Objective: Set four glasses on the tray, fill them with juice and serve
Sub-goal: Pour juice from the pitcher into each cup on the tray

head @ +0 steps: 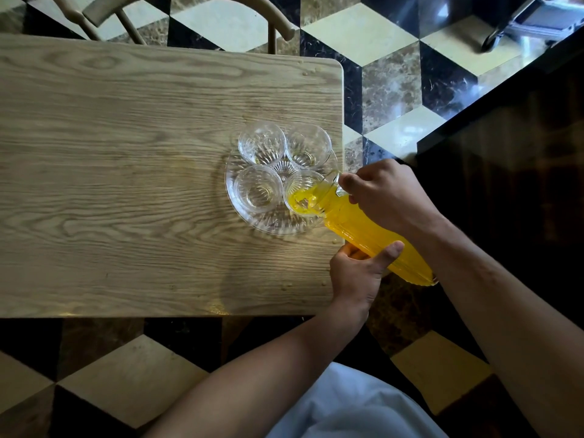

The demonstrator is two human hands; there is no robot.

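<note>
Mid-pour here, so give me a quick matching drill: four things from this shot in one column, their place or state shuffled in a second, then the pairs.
Things:
1. Near-right clear ribbed glass
2. Far-left clear ribbed glass
3. Left hand
4. Right hand

States:
A. Grips the handle of the tilted clear juice jug
B. Supports the jug body from below
C. Taking yellow juice
D. No juice in it, on the round clear glass tray

Pairs: 1-C, 2-D, 3-B, 4-A
</note>
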